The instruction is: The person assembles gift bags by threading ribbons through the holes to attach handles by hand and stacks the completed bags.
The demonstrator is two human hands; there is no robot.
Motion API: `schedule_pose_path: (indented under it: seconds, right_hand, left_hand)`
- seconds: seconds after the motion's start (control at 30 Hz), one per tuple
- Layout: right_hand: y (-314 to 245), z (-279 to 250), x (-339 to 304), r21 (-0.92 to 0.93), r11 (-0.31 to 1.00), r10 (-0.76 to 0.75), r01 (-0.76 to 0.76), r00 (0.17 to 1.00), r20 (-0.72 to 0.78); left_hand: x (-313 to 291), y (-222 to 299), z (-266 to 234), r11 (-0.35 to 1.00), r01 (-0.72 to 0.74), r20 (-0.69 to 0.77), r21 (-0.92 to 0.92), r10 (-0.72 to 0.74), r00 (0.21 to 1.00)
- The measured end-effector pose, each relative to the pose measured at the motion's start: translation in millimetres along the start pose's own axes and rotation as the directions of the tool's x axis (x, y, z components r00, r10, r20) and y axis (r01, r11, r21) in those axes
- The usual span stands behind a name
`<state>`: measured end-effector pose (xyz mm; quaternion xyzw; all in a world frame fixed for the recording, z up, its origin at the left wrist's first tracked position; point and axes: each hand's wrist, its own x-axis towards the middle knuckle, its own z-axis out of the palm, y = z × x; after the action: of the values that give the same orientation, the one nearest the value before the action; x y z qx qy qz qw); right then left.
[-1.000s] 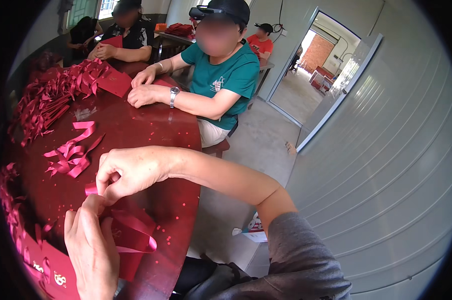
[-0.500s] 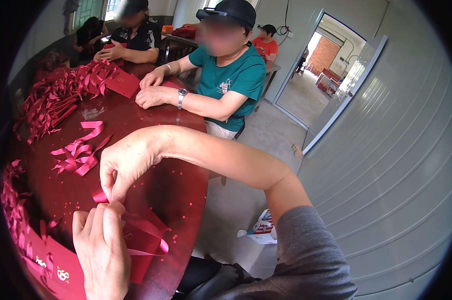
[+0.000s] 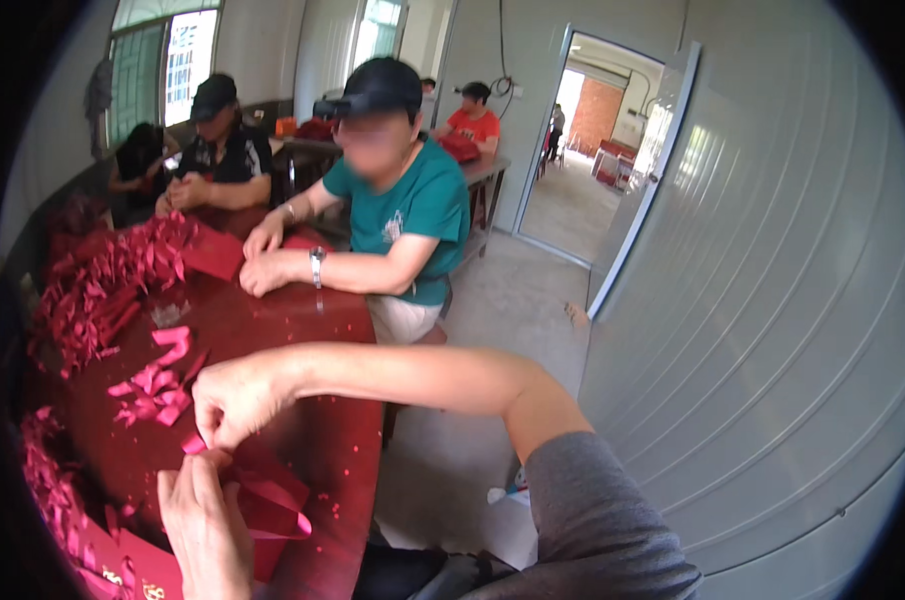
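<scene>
A dark pink satin ribbon (image 3: 194, 443) is pinched between the thumb and fingers of my right hand (image 3: 241, 396), which bends in from the right over the table. Just below it, my left hand (image 3: 206, 515) has its fingertips closed on the same ribbon, nearly touching the right fingertips. A loop of ribbon (image 3: 301, 527) curls out to the right of my left hand. Beneath lies a flat red paper piece (image 3: 273, 480), partly covered by my left hand; whether it is a bag or an envelope I cannot tell.
Loose ribbons (image 3: 153, 388) lie on the dark red round table (image 3: 323, 430). A ribboned stack (image 3: 103, 290) fills the far left, more red pieces (image 3: 138, 560) the near left. Opposite sits a co-worker (image 3: 403, 200) in green; others work behind. An open door (image 3: 643, 180) stands at the right.
The view has tilted up and swung left, so the table and my hands sit lower in it. Both hands keep their pinch on the ribbon. The co-worker in black has hands raised together.
</scene>
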<state>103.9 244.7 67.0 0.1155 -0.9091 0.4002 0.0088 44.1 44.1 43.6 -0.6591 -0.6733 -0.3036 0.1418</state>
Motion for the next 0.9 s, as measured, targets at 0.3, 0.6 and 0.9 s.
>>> schedule_pose_path:
  seconds: [0.3, 0.6, 0.9]
  right_hand:
    - [-16, 7, -6, 0.026, 0.992, 0.128, -0.125, 0.98, -0.151]
    - [-31, 1, 1, 0.083, 0.986, 0.161, -0.144, 0.951, -0.264]
    - [-29, -10, 7, 0.034, 0.997, 0.08, -0.073, 0.922, -0.379]
  left_hand:
    - [0, 0, -8, 0.997, -0.081, -0.048, 0.015, 0.082, 0.995]
    - [2, -3, -9, 0.989, -0.14, -0.085, 0.052, 0.144, 0.986]
    - [9, -17, -23, 1.0, -0.024, -0.07, -0.009, 0.023, 0.997]
